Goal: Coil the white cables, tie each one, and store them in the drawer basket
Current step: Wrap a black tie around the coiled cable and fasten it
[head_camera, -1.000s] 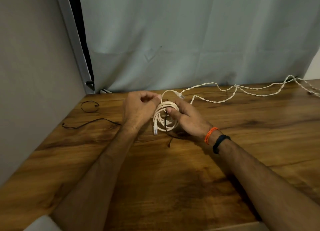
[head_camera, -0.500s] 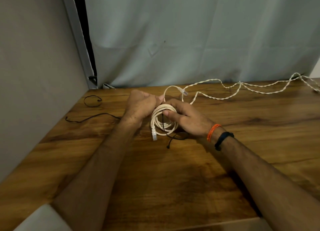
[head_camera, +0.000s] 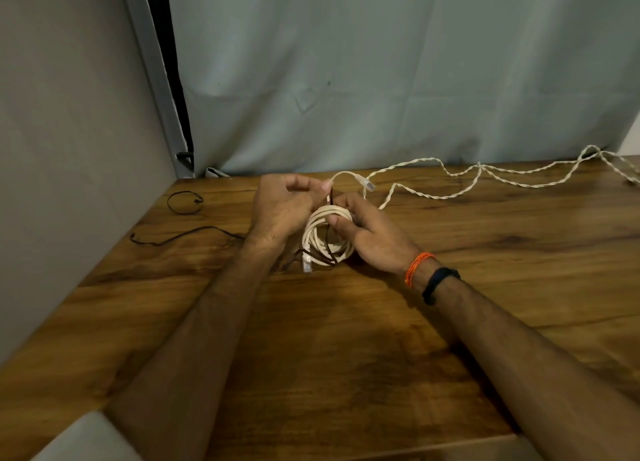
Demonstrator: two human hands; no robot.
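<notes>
Both hands grip over the wooden table (head_camera: 346, 356): the right hand (head_camera: 372, 234) holds the coiled white cable (head_camera: 327, 235), the left hand (head_camera: 282, 208) pinches what looks like a dark tie (head_camera: 331, 197). Behind, a twisted white cable (head_camera: 485, 176) lies loose.

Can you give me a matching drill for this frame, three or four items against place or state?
Items:
1. coil
2. twisted cable
3. black loop
4. orange band

Places or states:
A. on the right wrist
B. loose along the table's far edge
C. held between both hands
D. alone near the left wall

Pairs: 1-C, 2-B, 3-D, 4-A
</notes>
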